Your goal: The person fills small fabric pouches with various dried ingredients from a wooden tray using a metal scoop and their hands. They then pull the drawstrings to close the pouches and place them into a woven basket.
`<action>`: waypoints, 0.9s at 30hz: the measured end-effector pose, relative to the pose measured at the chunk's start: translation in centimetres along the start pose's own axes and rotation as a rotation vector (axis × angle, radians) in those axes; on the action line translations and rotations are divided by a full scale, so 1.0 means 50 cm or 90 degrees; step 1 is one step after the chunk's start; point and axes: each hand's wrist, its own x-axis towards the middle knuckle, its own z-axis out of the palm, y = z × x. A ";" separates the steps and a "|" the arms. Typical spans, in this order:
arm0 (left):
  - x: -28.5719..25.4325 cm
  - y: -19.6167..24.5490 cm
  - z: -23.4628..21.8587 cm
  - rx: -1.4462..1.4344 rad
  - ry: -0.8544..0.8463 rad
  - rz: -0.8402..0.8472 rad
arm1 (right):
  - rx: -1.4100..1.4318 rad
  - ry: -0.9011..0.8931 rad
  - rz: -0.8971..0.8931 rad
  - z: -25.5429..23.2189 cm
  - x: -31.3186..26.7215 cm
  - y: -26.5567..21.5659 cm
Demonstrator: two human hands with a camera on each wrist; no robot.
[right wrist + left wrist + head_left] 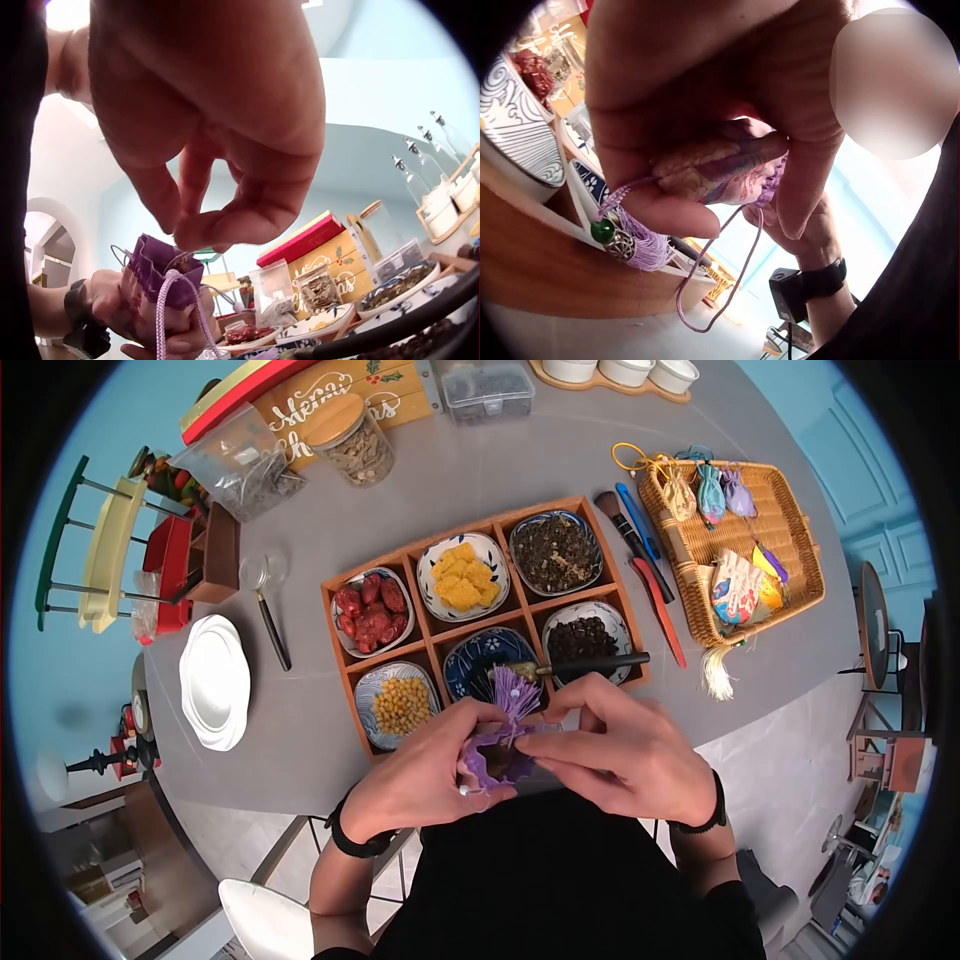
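My left hand [420, 765] holds a small purple drawstring pouch [490, 762], its frilled mouth open upward. A lilac tassel [515, 692] with a green bead [602, 230] hangs from it, and a thin purple cord [697, 328] loops below. Right at the pouch mouth is my right hand [630, 750], fingers curled and thumb and fingertips brought together. Whether anything is pinched there, I cannot tell. Dark contents show inside the pouch in the head view. Just beyond, a wooden compartment tray [340, 672] bears several patterned bowls.
The bowls hold red dried fruit [373, 615], yellow pieces [460, 577], dark herbs [557, 553], yellow kernels [402, 706] and dark grains [582, 641]. A black-handled tool [600, 663] lies across the tray. To the right stands a wicker basket [790, 530] with small pouches; left are white bowls [215, 680].
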 end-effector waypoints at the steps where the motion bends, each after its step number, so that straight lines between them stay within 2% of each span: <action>1: 0.002 0.002 0.000 0.007 -0.018 0.010 | -0.004 0.014 0.000 0.005 0.004 0.001; 2: 0.004 0.008 -0.001 0.008 -0.018 0.011 | -0.005 0.014 0.000 0.011 0.008 -0.001; 4: 0.009 0.021 -0.007 -0.020 -0.066 -0.074 | -0.002 0.017 0.025 0.019 0.015 -0.001; 5: 0.009 0.020 -0.007 -0.020 -0.066 -0.074 | -0.002 0.017 0.025 0.026 0.016 0.005; 8: 0.017 0.008 -0.007 0.004 -0.091 -0.013 | -0.057 0.038 -0.020 0.035 0.023 0.018; 10: 0.021 -0.008 -0.016 -0.051 -0.079 0.072 | -0.104 0.075 -0.062 0.036 0.030 0.014; 11: 0.022 -0.006 -0.019 -0.053 -0.079 0.070 | -0.102 0.073 -0.061 0.038 0.032 0.015; 13: 0.031 0.010 -0.026 0.022 -0.072 0.040 | -0.123 0.097 -0.037 0.041 0.038 0.020; 14: 0.038 0.021 -0.029 0.008 -0.099 -0.076 | -0.122 0.097 -0.037 0.043 0.039 0.022; 16: 0.041 0.016 -0.030 -0.017 -0.088 -0.088 | -0.102 0.144 0.010 0.046 0.039 0.027; 21: 0.042 -0.005 -0.020 -0.039 -0.063 -0.099 | -0.031 0.149 0.054 0.035 0.028 0.038; 23: 0.045 0.001 -0.019 -0.048 -0.060 -0.144 | -0.021 0.144 0.061 0.030 0.023 0.035; 24: 0.045 -0.001 -0.018 -0.047 -0.061 -0.144 | -0.033 0.138 0.018 0.027 0.019 0.029; 25: 0.044 -0.008 -0.015 -0.045 -0.041 -0.100 | -0.044 0.131 -0.028 0.025 0.017 0.024; 26: 0.043 -0.013 -0.013 -0.043 -0.020 -0.056 | -0.042 0.129 -0.030 0.021 0.018 0.019; 27: 0.044 -0.016 -0.012 -0.044 -0.019 -0.058 | -0.024 0.087 -0.039 0.018 0.018 0.013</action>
